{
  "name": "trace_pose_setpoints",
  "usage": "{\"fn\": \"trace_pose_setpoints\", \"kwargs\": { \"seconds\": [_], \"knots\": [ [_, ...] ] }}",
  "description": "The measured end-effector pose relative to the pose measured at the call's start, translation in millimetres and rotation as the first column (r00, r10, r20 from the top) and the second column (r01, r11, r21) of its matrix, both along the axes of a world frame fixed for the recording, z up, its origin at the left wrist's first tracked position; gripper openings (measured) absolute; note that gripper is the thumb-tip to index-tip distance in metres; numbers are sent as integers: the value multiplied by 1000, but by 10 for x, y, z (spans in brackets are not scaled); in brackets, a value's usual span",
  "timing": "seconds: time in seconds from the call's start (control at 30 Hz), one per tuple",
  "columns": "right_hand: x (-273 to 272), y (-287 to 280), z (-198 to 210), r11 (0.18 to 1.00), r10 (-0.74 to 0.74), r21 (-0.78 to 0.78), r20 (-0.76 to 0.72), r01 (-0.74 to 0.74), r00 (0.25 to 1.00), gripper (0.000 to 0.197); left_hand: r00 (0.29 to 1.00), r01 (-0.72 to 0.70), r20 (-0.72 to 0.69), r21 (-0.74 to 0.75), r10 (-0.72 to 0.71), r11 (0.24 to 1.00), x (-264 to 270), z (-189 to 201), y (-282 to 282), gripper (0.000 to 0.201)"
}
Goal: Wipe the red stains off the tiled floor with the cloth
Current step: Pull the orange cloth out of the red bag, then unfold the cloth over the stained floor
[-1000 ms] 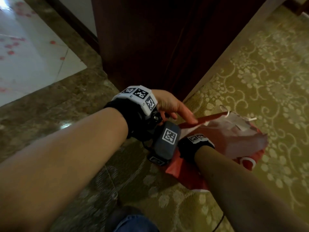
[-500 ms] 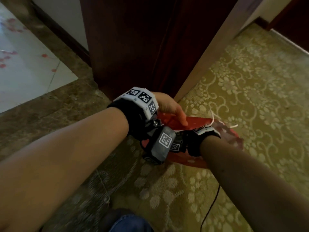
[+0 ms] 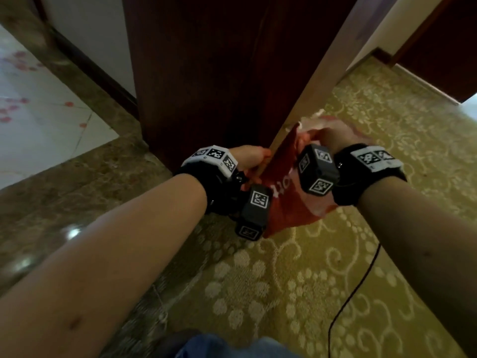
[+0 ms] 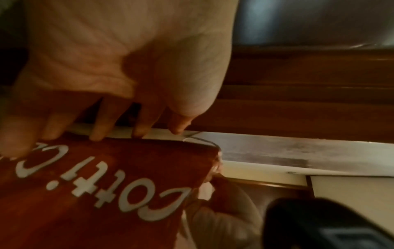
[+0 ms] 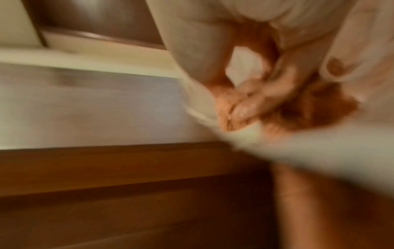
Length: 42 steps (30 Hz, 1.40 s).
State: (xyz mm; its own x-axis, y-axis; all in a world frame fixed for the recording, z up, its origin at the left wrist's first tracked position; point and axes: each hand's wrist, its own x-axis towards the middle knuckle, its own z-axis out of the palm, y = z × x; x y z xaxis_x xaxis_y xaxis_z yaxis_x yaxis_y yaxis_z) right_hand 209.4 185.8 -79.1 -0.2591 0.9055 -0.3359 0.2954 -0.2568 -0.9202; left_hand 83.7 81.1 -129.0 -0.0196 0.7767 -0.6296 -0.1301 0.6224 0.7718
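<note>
A red cloth (image 3: 284,202) with white lettering hangs above the carpet, held between both hands. My left hand (image 3: 247,158) grips its left edge, fingers curled over the hem (image 4: 98,124); the lettering (image 4: 95,193) fills the left wrist view. My right hand (image 3: 333,138) clutches the cloth's bunched upper right part, which shows a pale underside. The right wrist view is blurred, with curled fingers (image 5: 238,107) pinching fabric (image 5: 309,109). Red stains (image 3: 68,104) dot the white tiled floor (image 3: 38,140) at far left, well away from both hands.
A dark wooden door (image 3: 206,73) and its pale frame (image 3: 322,73) stand right behind the hands. A brown marble threshold (image 3: 64,189) separates the tiles from the yellow patterned carpet (image 3: 335,293). A black cable (image 3: 361,280) trails at right; a blue-jeaned knee (image 3: 219,347) is below.
The cloth lay spread on the carpet; both hands have gathered it and lifted it up. The right hand has risen and moved right.
</note>
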Motion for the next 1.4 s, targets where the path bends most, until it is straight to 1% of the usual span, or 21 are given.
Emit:
{"fn": "trace_pose_setpoints", "kwargs": {
  "seconds": [0.03,0.1,0.2,0.27,0.3,0.37,0.43,0.47,0.53,0.57,0.6,0.73,0.83,0.9,0.97,1.0,1.07,1.13,1.23,1.3,1.4],
  "knots": [
    [-30,22,47,998,-63,-1,-73,63,995,14,1000,1,4,-6,-1,1000,5,-13,10,41],
    [-127,39,138,992,-125,6,-204,129,971,24,999,-36,1,-33,36,999,-8,-38,17,43],
    [-329,-169,318,999,-31,-2,-407,33,913,38,991,-127,33,-33,128,991,-123,-90,16,46],
    [-457,-238,343,993,-86,-111,-552,29,829,34,975,-175,133,-39,179,984,-287,-63,-3,51],
    [-516,-283,332,983,-89,-181,-641,-37,762,36,959,-202,197,-36,205,979,-370,-6,-40,51],
    [-680,-443,282,971,-9,-193,-623,-142,782,44,930,-215,310,20,198,977,-541,156,-160,47],
    [-892,-640,183,963,102,-153,-562,-224,821,27,917,-200,373,127,140,972,-667,315,-312,44],
    [-996,-735,149,965,134,-137,-470,-222,873,29,908,-233,393,186,145,954,-726,383,-387,38],
    [-1157,-860,90,973,134,-134,-326,-186,936,59,899,-319,385,250,208,914,-890,502,-563,25],
    [-1215,-905,65,978,133,-117,-293,-174,947,66,908,-318,359,256,216,913,-998,556,-665,24],
    [-1262,-938,49,982,147,-84,-234,-170,961,64,920,-305,326,245,218,920,-1127,593,-775,28],
    [-1330,-972,-74,981,193,9,-103,-193,976,28,952,-280,158,112,261,953,-1669,710,-1215,59],
    [-1473,-1103,-138,966,253,77,-53,-249,966,30,962,-274,19,56,274,960,-1871,754,-1478,67],
    [-1728,-1342,-137,943,332,75,-116,-325,936,31,957,-279,-72,43,282,959,-1975,720,-1616,58],
    [-2109,-1652,-120,912,410,117,-220,-394,885,8,946,-266,-177,52,271,963,-2064,693,-1775,43],
    [-2340,-1780,-125,907,421,133,-256,-400,870,11,934,-287,-202,70,295,955,-2124,686,-1879,38],
    [-2818,-2009,-139,897,442,161,-258,-413,859,20,897,-371,-209,125,390,920,-2322,667,-2140,33],
    [-3220,-2239,-120,859,511,162,-219,-485,831,15,862,-440,-205,152,464,885,-2569,658,-2447,30],
    [-3730,-2530,-121,799,594,19,-186,-601,783,25,828,-526,-134,153,545,837,-2966,656,-2903,25],
    [-4035,-2717,-130,745,652,-48,-158,-665,742,32,802,-560,-152,143,578,816,-3225,653,-3178,23],
    [-4438,-3010,-119,708,698,-60,-91,-703,710,21,731,-644,-190,125,656,754,-3599,604,-3561,22]
  ]
}}
